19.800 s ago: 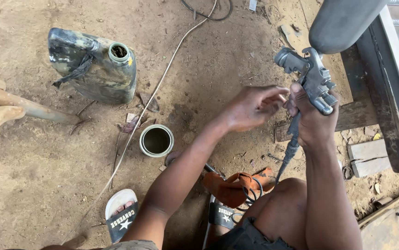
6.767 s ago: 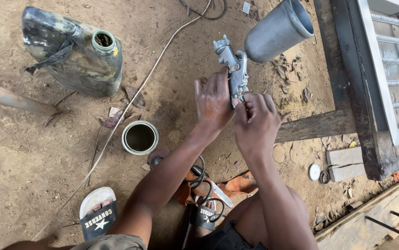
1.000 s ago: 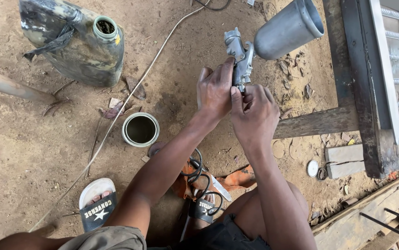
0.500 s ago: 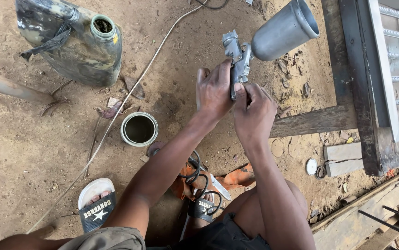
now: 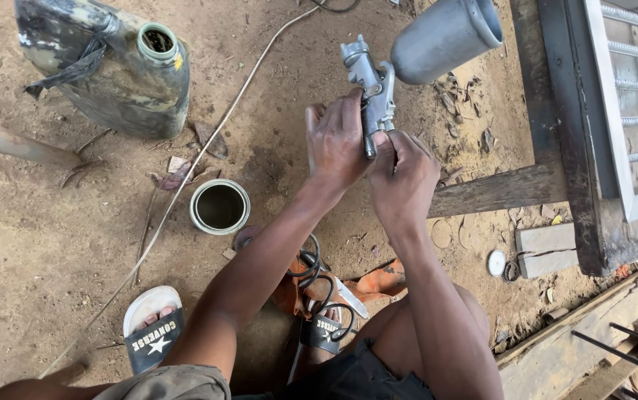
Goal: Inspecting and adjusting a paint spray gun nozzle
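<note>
I hold a grey metal spray gun (image 5: 368,81) over the dirt ground, its round metal cup (image 5: 446,35) tilted toward the upper right. My left hand (image 5: 337,141) wraps the gun's handle from the left. My right hand (image 5: 402,178) grips the bottom of the handle from below, fingers pinched at its lower end. Both hands touch each other around the handle.
A small open tin can (image 5: 219,207) stands on the dirt left of my forearm. A dirty plastic jerrycan (image 5: 104,70) lies at the upper left. A thin cable (image 5: 185,178) crosses the ground. A coiled black hose (image 5: 317,285) lies by my sandalled feet. Wooden beams and a metal gate frame (image 5: 578,141) stand on the right.
The spray gun and both hands have stayed in nearly the same place; the view has shifted slightly and the fingers have adjusted a little on the handle.
</note>
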